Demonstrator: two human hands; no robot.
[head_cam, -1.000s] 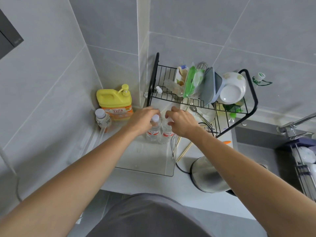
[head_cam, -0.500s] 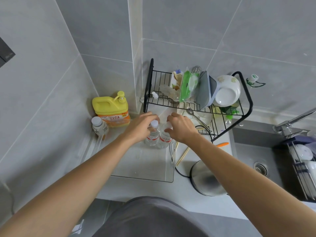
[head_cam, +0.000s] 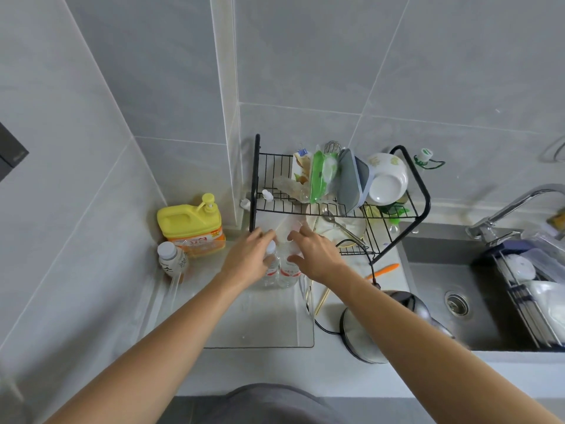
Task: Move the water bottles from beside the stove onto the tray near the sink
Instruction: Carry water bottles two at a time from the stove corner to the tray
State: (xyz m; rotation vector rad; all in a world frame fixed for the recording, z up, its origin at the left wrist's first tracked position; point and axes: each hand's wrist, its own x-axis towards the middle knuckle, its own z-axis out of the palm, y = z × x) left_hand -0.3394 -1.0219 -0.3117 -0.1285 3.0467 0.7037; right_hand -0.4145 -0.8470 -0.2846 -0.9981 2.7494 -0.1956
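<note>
left hand [head_cam: 249, 258]: wrapped round the left bottle [head_cam: 270, 269] near its cap, centre of frame, probably steadying it as it sits

right hand [head_cam: 316, 255]: fingers curled over the right bottle [head_cam: 289, 272], same deal

bottles: clear thin plastic, red labels, upright, touching

tray [head_cam: 260, 328]: see-through, shallow, rounded corners, bottles at its far edge

sink [head_cam: 434, 289]: steel, right side

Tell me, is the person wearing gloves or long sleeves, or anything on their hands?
No gloves and no long sleeves. Both forearms are bare all the way to the bottom of the picture. The left hand and right hand are bare too. I see no watch or bracelet. Rings are too small to tell.
</note>
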